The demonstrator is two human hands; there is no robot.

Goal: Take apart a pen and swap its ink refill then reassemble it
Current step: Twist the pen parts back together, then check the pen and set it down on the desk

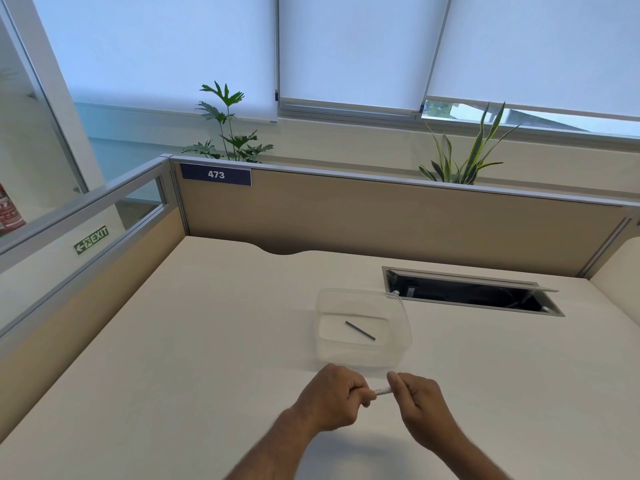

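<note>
Hands level above tabletop [207,341]: our left hand [332,396] fingers clamp slim white plastic pen [382,391]; right hand [419,396] fingers pinch its end. We twist gently; dark thin refill [360,330] waits in clear plastic tub [403,327] just beyond fingers.

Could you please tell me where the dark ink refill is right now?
In the head view, the dark ink refill lies on the floor of the clear plastic container, just beyond both hands and left of the desk's cable hatch.

White pen [382,391], dark grey refill [360,330], clear container [363,355], cream desk [207,341], beige partition [381,216], navy label [215,174] with white digits, green plants [228,133].
</note>
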